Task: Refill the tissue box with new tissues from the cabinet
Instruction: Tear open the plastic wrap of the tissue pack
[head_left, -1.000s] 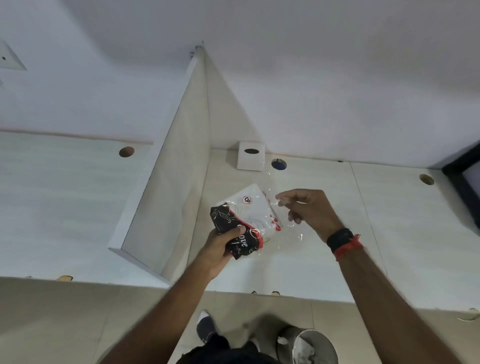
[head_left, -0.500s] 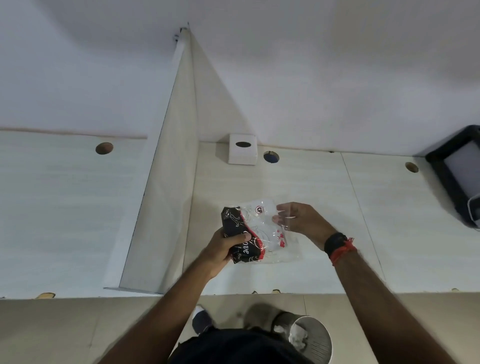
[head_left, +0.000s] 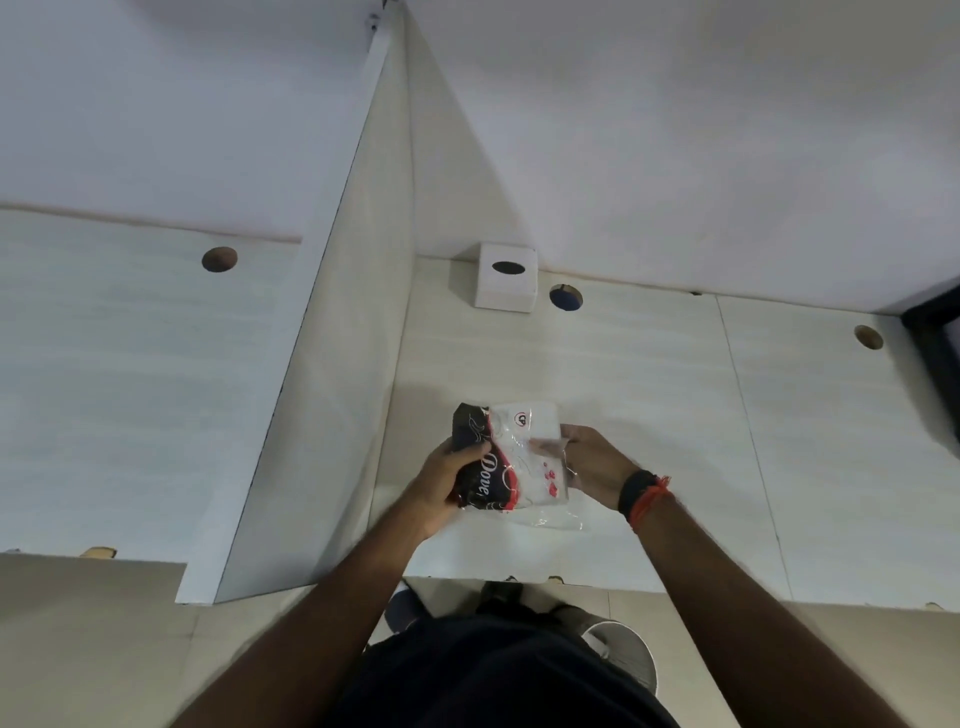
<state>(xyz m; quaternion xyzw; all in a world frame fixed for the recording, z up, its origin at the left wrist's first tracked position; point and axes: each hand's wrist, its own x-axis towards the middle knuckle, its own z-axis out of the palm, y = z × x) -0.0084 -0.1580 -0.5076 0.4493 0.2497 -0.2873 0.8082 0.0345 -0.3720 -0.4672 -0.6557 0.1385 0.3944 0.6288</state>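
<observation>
The person stands at a pale desk (head_left: 649, 374) with a fresh tissue pack (head_left: 511, 460) held just above the surface, right in front of them. The left hand (head_left: 447, 480) is clamped round the dark printed end of the pack, thumb on top, which looks like the anchoring grip: it keeps the pack from sliding while the other hand works. The right hand (head_left: 592, 460) is at the clear plastic end, fingers pinched on the loose wrapper or on the white tissues showing through it; can't really tell which, since the plastic is see-through and a bit blurry. Either way it's gripping, not loose.

Holding it two-handed like that makes sense if the plan is to pull the stack out of the wrapper, one end held still and the other tugged. That's a guess, but the baggy empty plastic hanging at the near right corner fits it.

The tissue box (head_left: 506, 283) sits at the far edge of the desk against the wall, beside the divider panel (head_left: 332, 395) and next to a round cable hole (head_left: 566, 298). Its oval slot looks dark, no tissue poking up, so the refill isn't done yet. A bin (head_left: 631, 657) stands on the floor near the person's feet, handy for the wrapper afterwards.
</observation>
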